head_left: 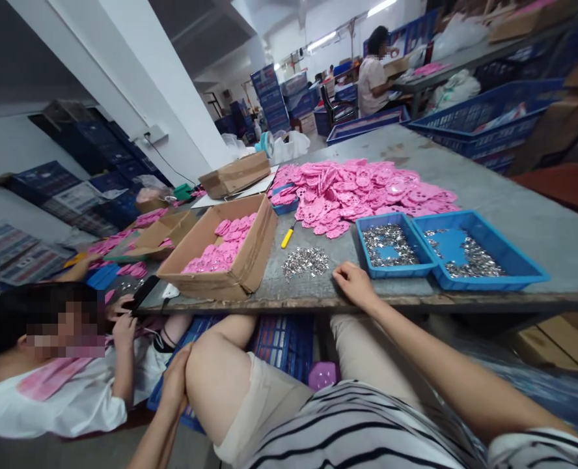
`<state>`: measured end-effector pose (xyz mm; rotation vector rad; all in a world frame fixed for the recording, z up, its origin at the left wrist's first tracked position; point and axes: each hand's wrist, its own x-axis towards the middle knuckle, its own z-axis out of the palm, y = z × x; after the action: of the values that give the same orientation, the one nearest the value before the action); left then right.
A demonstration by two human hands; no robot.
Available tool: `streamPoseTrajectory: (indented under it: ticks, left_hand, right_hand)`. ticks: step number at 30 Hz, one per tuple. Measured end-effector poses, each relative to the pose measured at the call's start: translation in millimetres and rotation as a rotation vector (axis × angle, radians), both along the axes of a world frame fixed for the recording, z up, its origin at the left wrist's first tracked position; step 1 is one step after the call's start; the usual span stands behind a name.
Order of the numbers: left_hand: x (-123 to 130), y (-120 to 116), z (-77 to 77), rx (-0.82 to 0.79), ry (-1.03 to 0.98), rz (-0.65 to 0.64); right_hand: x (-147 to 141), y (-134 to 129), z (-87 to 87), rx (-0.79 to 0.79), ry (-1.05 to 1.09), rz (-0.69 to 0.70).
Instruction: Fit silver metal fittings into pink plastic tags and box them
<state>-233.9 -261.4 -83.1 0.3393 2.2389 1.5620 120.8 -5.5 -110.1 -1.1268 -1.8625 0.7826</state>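
My right hand [352,281] rests on the table near its front edge with the fingers curled in. Whether anything is inside them is hidden. Just left of it lies a loose pile of small shiny metal pieces [305,262]. On its right stand a small blue tray [400,271] and a larger blue tray [494,284], both holding similar metal pieces. My left hand [176,378] lies against the side of my bent knee, below the table, fingers partly hidden. Behind the trays spreads a heap of flat pink pieces [362,189]. A yellow-handled tool [288,237] lies beside the metal pile.
A cardboard box [220,285] with pink pieces stands left on the grey table [523,228]. A co-worker [49,378] sits close on my left, holding a dark phone-like object. Another person [373,78] sits at a table behind. Blue crates [484,114] stand at the right.
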Motion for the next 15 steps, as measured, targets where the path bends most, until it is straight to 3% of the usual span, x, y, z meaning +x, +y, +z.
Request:
streamPoseTrajectory:
  ticks: [6,15]
  left_hand:
    - [-8.4,20.4,-34.1,-0.070,0.010,-0.027]
    - [-2.6,71.8,-77.8,-0.301,0.193,-0.319]
  right_hand:
    - [-3.3,-0.6,1.2,-0.031,-0.038,-0.020]
    - [-4.1,-2.7,4.1,-0.039,-0.066,-0.056]
